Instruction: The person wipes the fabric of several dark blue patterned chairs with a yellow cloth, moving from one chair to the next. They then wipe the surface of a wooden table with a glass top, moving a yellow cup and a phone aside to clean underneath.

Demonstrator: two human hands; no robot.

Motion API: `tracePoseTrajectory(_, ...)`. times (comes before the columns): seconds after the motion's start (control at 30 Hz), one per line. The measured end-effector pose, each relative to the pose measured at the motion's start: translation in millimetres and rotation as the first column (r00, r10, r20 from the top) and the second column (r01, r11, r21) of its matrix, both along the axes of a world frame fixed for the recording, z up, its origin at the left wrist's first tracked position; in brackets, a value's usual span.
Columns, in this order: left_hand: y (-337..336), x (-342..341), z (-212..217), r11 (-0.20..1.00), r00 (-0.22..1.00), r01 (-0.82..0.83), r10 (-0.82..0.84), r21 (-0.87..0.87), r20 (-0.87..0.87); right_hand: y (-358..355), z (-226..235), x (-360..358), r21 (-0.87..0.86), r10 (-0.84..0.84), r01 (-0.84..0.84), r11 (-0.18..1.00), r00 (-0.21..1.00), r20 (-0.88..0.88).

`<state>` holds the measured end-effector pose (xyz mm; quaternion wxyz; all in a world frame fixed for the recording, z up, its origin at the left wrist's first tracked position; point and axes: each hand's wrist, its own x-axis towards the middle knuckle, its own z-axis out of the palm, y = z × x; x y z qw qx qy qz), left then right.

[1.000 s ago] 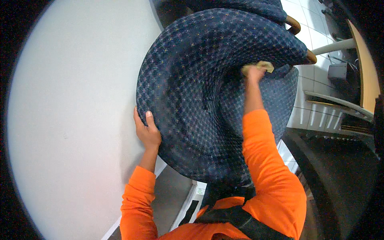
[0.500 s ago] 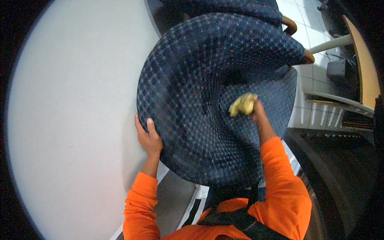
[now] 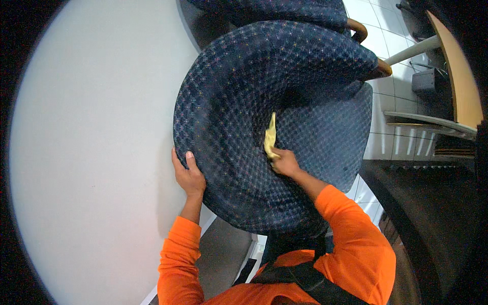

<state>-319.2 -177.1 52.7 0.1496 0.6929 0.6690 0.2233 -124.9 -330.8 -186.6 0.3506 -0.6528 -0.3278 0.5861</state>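
Observation:
A dark blue armchair with a small speckled pattern and a rounded back fills the middle of the view. At the left rim of its backrest, my left hand grips the edge, thumb on the inner side and fingers around the outside. My right hand holds a yellow cloth bunched at one end. The cloth's free part points away from me, down in the crease where the backrest meets the seat. Part of the cloth is hidden under the fingers.
A white wall runs along the left, close to the backrest. Behind stands a second blue chair with a wooden armrest. On the right are a wooden tabletop, a grey box and white floor tiles.
My right hand has moved left and toward me with the yellow cloth, from over the seat to the crease by the backrest. My left hand stays on the chair's rim.

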Motion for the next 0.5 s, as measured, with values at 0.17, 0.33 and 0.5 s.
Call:
tracePoseTrajectory(0.17, -1, 5, 6, 1.0, 1.0, -0.019, 0.02, -0.005, 0.015, 14, 12, 119, -0.537, -0.829, 0.727, 0.428, 0.079, -0.553)
tracePoseTrajectory(0.33, -2, -11, 13, 1.0, 1.0, -0.019, 0.019, 0.02, -0.002, 105, 91, 217, 0.215, -0.993, 0.976, 0.04, 0.062, -0.1)
tracePoseTrajectory(0.5, -3, 0, 2, 1.0, 0.999, -0.011, 0.011, 0.022, -0.036, 187, 122, 154, 0.594, -0.955, 0.761, 0.263, 0.294, 0.045)
